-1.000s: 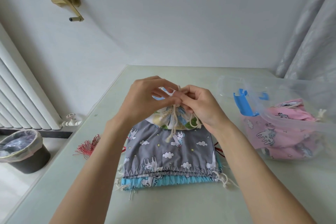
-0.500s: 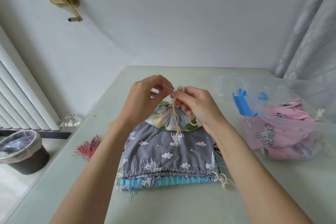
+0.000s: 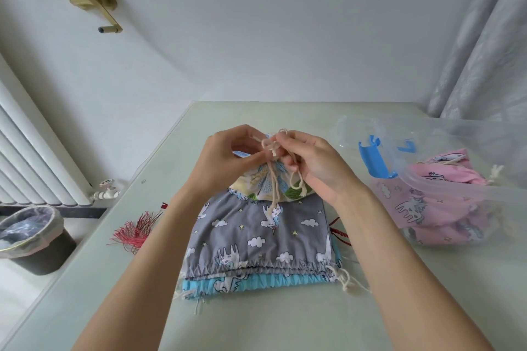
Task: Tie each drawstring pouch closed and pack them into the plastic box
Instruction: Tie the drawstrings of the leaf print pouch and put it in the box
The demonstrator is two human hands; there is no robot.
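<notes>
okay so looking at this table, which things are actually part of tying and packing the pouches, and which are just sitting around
Part of the job:
left hand and right hand, pinching the drawstring
cream printed pouch
grey pouch
blue pouch
pink pouches
plastic box

Just lying about:
red tassel
bin
radiator valve

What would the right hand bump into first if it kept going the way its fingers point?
The right hand points left toward the left hand. It would probably meet the cord knot both hands pinch, then the left hand's fingertips; depth is hard to judge.
</notes>
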